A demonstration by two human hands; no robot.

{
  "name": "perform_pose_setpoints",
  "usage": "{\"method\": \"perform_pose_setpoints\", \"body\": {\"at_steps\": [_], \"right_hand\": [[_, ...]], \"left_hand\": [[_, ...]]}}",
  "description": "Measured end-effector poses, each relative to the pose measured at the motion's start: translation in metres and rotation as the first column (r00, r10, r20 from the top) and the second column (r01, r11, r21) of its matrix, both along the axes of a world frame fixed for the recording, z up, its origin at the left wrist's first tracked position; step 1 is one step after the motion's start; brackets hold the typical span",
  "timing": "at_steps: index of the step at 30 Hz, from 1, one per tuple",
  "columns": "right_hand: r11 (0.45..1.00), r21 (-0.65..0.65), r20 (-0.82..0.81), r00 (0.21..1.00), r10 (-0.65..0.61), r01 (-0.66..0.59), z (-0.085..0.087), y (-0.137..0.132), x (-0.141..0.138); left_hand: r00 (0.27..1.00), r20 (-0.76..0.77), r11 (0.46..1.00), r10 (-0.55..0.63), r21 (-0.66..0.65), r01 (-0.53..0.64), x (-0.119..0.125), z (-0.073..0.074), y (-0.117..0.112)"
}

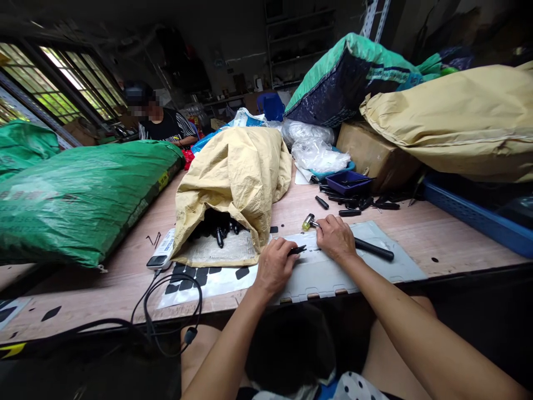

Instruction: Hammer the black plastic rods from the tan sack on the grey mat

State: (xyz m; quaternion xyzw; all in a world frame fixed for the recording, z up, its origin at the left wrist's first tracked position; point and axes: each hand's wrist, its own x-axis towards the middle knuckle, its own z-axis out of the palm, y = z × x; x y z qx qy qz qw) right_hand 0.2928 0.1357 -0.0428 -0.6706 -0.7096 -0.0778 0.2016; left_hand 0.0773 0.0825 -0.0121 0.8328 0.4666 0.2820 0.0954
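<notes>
My left hand (273,268) is closed on a small black part (297,250) with a narrow, forked-looking tip that points right. Most of that part is hidden by the fingers. In my right hand (336,239) is a small hammer, gripped near its head (308,222), which is metal with a yellow face. Its black handle (375,249) comes out past the wrist to the right. Both hands are low over a pale grey board (389,253) at the table's front edge, a short gap apart.
A beige sack (237,166) lies open toward me, with black pieces (220,236) inside. Loose black parts (350,213) lie by a purple tray (347,182). A green sack (83,194), a white device (160,255) with cables and a blue basket (478,208) flank these. Another person (162,125) sits behind.
</notes>
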Motion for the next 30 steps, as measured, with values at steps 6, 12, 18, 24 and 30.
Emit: {"method": "perform_pose_setpoints", "body": {"at_steps": [6, 12, 18, 24, 30], "right_hand": [[1.0, -0.001, -0.006, 1.0, -0.004, 0.004, 0.001, 0.0, 0.0], [1.0, -0.019, -0.019, 1.0, 0.0, 0.0, 0.003, -0.001, 0.0], [1.0, 0.018, -0.026, 1.0, 0.007, -0.007, 0.0, -0.001, 0.001], [0.999, 0.034, -0.058, 0.998, 0.035, -0.033, -0.003, -0.002, 0.003], [0.997, -0.052, -0.069, 0.996, 0.05, -0.054, 0.008, 0.001, 0.008]], "left_hand": [[0.999, -0.032, 0.99, 0.024, -0.136, -0.028, 0.006, -0.015, 0.024], [0.987, 0.129, 0.978, 0.093, -0.197, -0.066, -0.007, -0.02, 0.029], [0.982, 0.15, 0.97, 0.112, -0.23, -0.076, -0.009, -0.024, 0.03], [0.976, 0.183, 0.964, 0.117, -0.257, -0.067, -0.008, -0.021, 0.029], [0.972, 0.203, 0.963, 0.116, -0.263, -0.06, -0.009, -0.022, 0.031]]}}
